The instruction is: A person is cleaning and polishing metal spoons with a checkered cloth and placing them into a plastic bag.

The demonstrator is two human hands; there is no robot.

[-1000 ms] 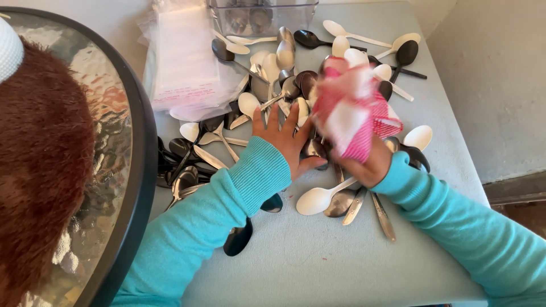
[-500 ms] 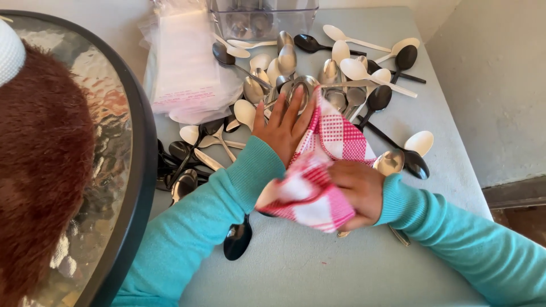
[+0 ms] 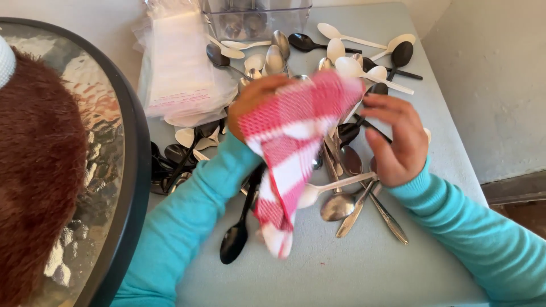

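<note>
Spoons stand inside clear plastic bin (image 3: 256, 17) behind left hand (image 3: 253, 105).

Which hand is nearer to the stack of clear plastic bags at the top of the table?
Left. The left hand, holding the red checked cloth, is just right of the plastic bags. The right hand is farther right, over the spoons.

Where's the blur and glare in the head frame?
Head view: motion blur smears the red-and-white checked cloth and the left hand under it; the right hand is only slightly soft. The spoons on the grey table stay fairly sharp. Bright reflections mottle the glass tabletop at left. Light is soft and even, with faint shadows.
</note>
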